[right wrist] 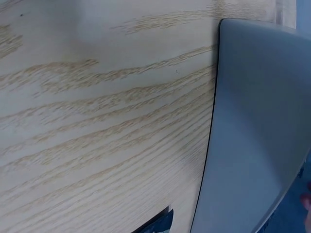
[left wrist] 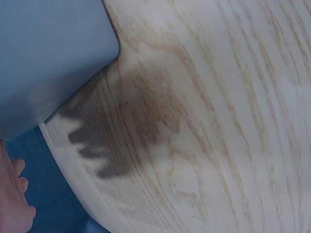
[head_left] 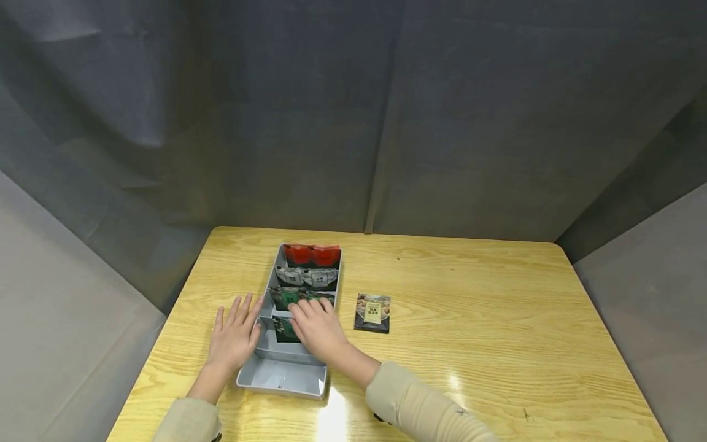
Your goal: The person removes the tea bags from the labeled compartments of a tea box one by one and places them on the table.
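Observation:
A long grey compartment box (head_left: pixel 282 373) lies on the table, with small flat packets standing in its compartments. My left hand (head_left: pixel 234 337) rests along the box's left rim, fingers straight and spread. Over the compartment second from the front is my right hand (head_left: pixel 319 328), its fingers bent down beside a dark green packet (head_left: pixel 284 330). It covers that compartment's right side, so whether it pinches a packet is hidden. Behind stand green packets (head_left: pixel 286 297), silver-and-black packets (head_left: pixel 320 279) and red packets (head_left: pixel 312 255). The nearest compartment holds no packet.
One black packet with a yellow label (head_left: pixel 372 313) lies flat on the wooden table (head_left: pixel 486 319), right of the box. Grey curtains (head_left: pixel 464 123) rise behind the table and at both sides. The box's outer wall (right wrist: pixel 252 121) fills the right part of the right wrist view.

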`<state>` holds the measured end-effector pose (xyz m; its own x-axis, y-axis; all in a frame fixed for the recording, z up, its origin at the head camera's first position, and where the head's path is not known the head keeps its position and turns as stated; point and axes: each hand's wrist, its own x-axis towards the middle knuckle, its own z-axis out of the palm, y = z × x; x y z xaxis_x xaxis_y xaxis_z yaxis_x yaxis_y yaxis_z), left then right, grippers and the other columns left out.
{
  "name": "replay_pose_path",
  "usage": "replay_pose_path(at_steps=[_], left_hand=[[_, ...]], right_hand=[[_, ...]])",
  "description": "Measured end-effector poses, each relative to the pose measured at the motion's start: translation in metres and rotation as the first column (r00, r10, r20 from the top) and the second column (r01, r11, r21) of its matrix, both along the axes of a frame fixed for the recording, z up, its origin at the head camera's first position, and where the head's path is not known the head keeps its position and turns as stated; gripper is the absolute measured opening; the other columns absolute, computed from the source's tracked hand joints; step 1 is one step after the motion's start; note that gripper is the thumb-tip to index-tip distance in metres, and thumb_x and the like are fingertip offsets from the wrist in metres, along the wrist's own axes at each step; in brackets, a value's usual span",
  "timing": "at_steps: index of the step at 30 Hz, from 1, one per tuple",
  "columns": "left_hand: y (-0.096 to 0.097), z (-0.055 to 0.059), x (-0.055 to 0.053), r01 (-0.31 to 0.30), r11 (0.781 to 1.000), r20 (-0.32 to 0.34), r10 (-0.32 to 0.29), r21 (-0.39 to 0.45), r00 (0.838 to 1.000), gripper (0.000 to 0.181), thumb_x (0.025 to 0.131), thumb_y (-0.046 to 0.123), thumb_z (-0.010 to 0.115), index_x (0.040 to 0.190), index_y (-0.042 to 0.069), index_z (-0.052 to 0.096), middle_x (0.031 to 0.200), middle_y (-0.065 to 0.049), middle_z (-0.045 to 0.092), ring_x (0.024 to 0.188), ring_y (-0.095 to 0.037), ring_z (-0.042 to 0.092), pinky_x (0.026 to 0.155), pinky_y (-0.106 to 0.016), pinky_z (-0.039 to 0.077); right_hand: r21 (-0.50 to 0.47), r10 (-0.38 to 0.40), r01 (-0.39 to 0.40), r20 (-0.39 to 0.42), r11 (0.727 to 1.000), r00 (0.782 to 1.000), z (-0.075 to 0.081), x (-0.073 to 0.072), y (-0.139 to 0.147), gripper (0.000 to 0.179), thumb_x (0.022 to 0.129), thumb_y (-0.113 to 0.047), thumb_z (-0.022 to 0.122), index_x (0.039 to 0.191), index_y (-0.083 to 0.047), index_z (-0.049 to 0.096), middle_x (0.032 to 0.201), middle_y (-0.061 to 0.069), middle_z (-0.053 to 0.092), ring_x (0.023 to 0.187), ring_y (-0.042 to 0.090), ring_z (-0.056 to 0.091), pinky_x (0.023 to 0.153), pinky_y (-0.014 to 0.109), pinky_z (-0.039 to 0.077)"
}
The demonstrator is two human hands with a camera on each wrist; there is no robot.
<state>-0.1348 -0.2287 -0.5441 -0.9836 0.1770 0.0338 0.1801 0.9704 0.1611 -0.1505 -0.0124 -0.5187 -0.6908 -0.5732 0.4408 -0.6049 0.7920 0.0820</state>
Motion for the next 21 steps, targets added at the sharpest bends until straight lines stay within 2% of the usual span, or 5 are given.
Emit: replay_pose_path(at_steps=[10, 16, 21], left_hand=[[-0.001, 0.0, 0.001, 0.001, 1.0, 0.004, -0.001, 0.003, 1.0, 0.053, 0.096, 0.03, 0.037, 0.146, 0.019, 0.024, 0.151, -0.01, 0.021, 0.138, -0.032, 0.011, 0.111, -0.052, -0.004], [-0.001, -0.001, 0.001, 0.004, 1.0, -0.001, -0.004, 0.003, 1.0, 0.053, 0.096, 0.03, 0.038, 0.146, 0.019, 0.024, 0.151, -0.01, 0.021, 0.138, -0.032, 0.012, 0.11, -0.053, -0.003], [-0.001, -0.001, 0.0, 0.008, 1.0, -0.033, -0.007, 0.016, 0.999, 0.052, 0.096, 0.029, 0.039, 0.145, 0.018, 0.027, 0.149, -0.012, 0.025, 0.137, -0.034, 0.015, 0.11, -0.054, 0.0]], right_hand=[[0.042, -0.013, 0.011, 0.071, 0.999, 0.997, -0.006, 0.004, -0.008, 0.024, 0.092, -0.037, 0.051, 0.11, -0.022, 0.057, 0.099, -0.008, 0.056, 0.09, 0.01, 0.052, 0.086, 0.029, 0.04], [0.034, 0.005, -0.007, 0.046, 0.999, 0.999, -0.01, 0.005, -0.008, 0.018, 0.09, -0.034, 0.056, 0.103, -0.023, 0.059, 0.094, -0.009, 0.057, 0.086, 0.01, 0.051, 0.082, 0.028, 0.039], [0.014, 0.027, -0.028, 0.039, 1.0, 0.999, -0.013, 0.006, -0.009, 0.018, 0.089, -0.032, 0.059, 0.103, -0.021, 0.057, 0.091, -0.009, 0.058, 0.082, 0.01, 0.052, 0.079, 0.028, 0.039]])
